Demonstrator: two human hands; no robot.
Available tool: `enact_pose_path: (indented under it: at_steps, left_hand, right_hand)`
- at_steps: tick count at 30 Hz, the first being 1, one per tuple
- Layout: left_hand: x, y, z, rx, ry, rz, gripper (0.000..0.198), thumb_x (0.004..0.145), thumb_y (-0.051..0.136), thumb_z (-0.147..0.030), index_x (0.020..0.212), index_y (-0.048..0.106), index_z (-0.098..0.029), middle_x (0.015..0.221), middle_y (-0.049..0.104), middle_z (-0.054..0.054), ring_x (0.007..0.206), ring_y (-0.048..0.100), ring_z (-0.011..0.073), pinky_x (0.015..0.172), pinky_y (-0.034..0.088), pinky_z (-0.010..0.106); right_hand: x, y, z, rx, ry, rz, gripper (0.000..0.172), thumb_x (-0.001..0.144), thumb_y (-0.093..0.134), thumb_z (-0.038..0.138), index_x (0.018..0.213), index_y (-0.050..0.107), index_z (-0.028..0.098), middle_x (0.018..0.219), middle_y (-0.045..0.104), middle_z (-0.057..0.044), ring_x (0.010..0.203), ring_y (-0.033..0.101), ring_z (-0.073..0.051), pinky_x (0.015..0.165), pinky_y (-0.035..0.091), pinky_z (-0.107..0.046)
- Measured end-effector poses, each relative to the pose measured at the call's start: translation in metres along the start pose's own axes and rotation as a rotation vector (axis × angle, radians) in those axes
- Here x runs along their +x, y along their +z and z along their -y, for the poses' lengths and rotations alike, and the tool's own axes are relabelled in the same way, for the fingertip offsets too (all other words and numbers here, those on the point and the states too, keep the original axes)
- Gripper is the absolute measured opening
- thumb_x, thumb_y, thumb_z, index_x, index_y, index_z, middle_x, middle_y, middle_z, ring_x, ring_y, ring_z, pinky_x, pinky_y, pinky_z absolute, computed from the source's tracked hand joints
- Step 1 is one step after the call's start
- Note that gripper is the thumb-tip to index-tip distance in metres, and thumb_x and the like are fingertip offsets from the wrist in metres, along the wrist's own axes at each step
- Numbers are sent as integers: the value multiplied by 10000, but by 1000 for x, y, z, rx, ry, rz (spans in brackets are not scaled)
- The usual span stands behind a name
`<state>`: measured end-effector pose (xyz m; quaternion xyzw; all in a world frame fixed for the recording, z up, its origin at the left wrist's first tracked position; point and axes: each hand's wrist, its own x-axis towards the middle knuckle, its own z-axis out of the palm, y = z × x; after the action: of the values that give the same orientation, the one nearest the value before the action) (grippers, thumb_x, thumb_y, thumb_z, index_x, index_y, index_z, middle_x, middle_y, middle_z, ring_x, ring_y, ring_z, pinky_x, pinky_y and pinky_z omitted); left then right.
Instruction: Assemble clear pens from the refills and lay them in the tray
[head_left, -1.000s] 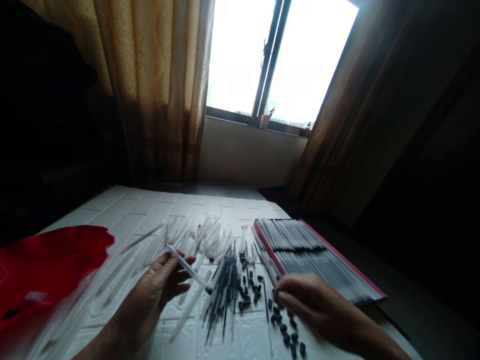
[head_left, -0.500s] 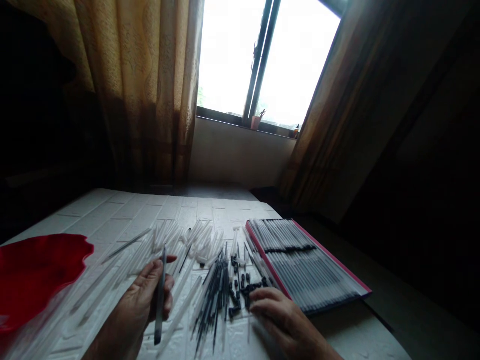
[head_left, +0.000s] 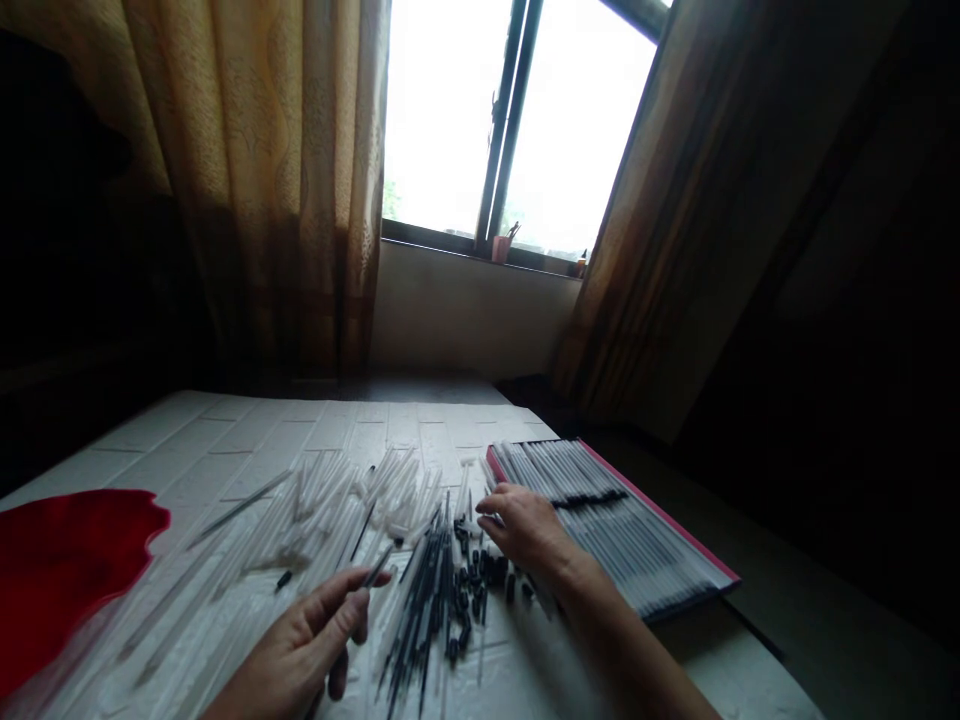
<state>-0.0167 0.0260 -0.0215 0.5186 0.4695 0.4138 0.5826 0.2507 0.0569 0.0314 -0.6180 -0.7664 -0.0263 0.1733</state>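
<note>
My left hand (head_left: 319, 635), low at the centre-left, is closed around a slim dark pen (head_left: 379, 565); its upper end points away past the fingertips, and the palm hides the rest. My right hand (head_left: 525, 525) reaches over the left edge of the box, with thumb and fingers slightly apart beside small white pieces (head_left: 471, 520). I see nothing held in it. Below its fingers lie several small black caps (head_left: 474, 585). A fanned bundle of dark ink refills (head_left: 424, 610) rests between the hands.
Clear pen barrels (head_left: 322, 500) spread across the white brick-patterned table (head_left: 247, 430). A red-edged box (head_left: 645, 540) at right holds rows of pens with black ends. At left lies a red wavy-edged thing (head_left: 75, 570). Behind are a curtain (head_left: 255, 180) and a window (head_left: 450, 120).
My right hand has moved up and away from the black caps to the white pieces. My left hand has come lower and rightward, tipping the pen from upright to slanted away.
</note>
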Motion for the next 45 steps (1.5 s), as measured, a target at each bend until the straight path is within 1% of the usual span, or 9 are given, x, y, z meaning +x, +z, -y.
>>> enact_pose_path:
  at_steps: [4,6,8,9,10,12,18,28,45]
  left_hand:
    - [1,-3,8,66,21,13,522,659,690,-648,985,740,-243,483,479,-83,293,355,54,308,305,163]
    - [0,-4,7,119,54,17,493,708,657,-642,1009,747,-261,499,541,-62,344,457,83,371,407,180]
    - [-3,-5,0,209,137,38,422,717,663,-615,951,773,-281,576,655,-18,537,639,166,540,532,232]
    - [-4,-5,-5,274,189,50,376,736,660,-587,944,778,-298,702,727,5,734,704,217,695,558,266]
    - [-6,-5,-11,341,234,62,335,764,637,-566,933,783,-317,772,759,14,850,716,251,769,556,287]
    - [-9,-6,-20,462,324,47,291,800,601,-529,941,781,-348,829,787,13,880,728,265,791,564,291]
    - [-13,-7,-25,763,536,10,238,865,566,-394,1032,735,-391,942,794,-13,834,756,207,730,576,189]
    - [-18,-4,-28,950,563,116,265,938,468,-319,1118,660,-347,908,757,-27,798,742,153,685,559,158]
    - [-22,-2,-29,1133,582,72,264,945,428,-300,1067,661,-316,825,728,-25,701,737,152,569,524,173]
  right_hand:
    - [0,18,-3,-4,-9,11,54,791,677,212,784,727,230,838,691,-58,813,632,-216,675,440,-275]
    - [-3,20,-5,13,-5,1,53,791,666,183,774,706,214,855,686,-67,827,629,-217,682,435,-275]
    - [-4,17,-5,49,0,-15,46,809,642,170,825,679,191,859,684,-76,813,631,-214,679,433,-277]
    - [-5,15,-4,75,-4,-18,45,822,631,177,852,664,182,836,684,-69,780,634,-202,665,433,-270]
    - [-6,12,-2,102,-16,-13,45,834,624,189,870,650,180,800,683,-49,732,632,-182,646,432,-256]
    - [-9,8,4,201,-72,9,29,845,617,201,866,634,189,730,672,0,646,615,-138,602,424,-218]
    - [-22,6,27,589,-278,33,70,827,600,150,861,639,197,777,688,1,680,619,-126,625,437,-202]
    - [-27,13,37,539,-336,77,85,835,586,150,882,640,196,810,703,-30,728,640,-162,668,446,-237]
    - [-28,13,40,537,-380,72,64,868,581,157,898,627,189,822,695,-33,739,628,-161,688,439,-244]
